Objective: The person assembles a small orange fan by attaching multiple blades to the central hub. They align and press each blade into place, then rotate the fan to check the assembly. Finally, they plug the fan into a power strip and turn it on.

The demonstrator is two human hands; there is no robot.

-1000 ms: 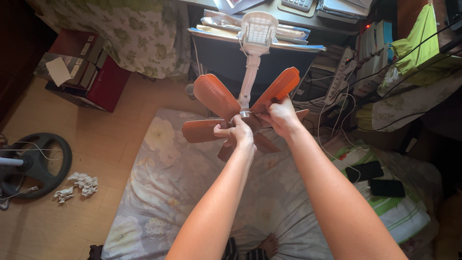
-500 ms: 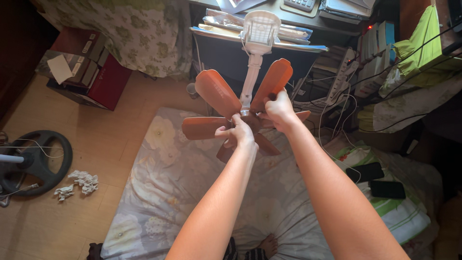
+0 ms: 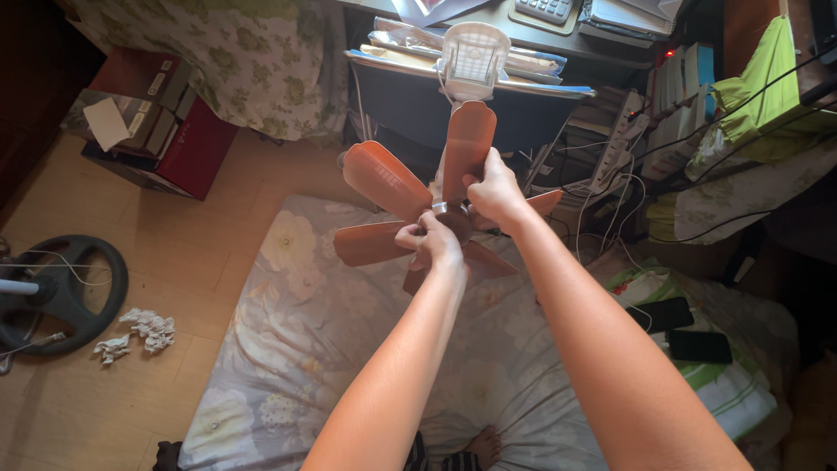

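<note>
Head view: both hands (image 3: 433, 244) on fan blades (image 3: 468, 148)

The fan (image 3: 436, 201) is a small one with orange-brown blades spread around a round metal hub (image 3: 446, 212), and it hangs in the air above the bed on a white stem (image 3: 440, 170) that runs up to a white, grid-patterned square housing (image 3: 472, 54). One blade (image 3: 468, 150) points straight up along the stem, lying over it; another blade (image 3: 384, 179) slants to the upper left, and a third (image 3: 368, 243) lies nearly level to the left. Shorter parts of further blades show to the right and below the hub, partly hidden. The right hand (image 3: 494, 190) grips the upright blade near its root, and the left hand (image 3: 430, 242) closes around the hub.
</note>
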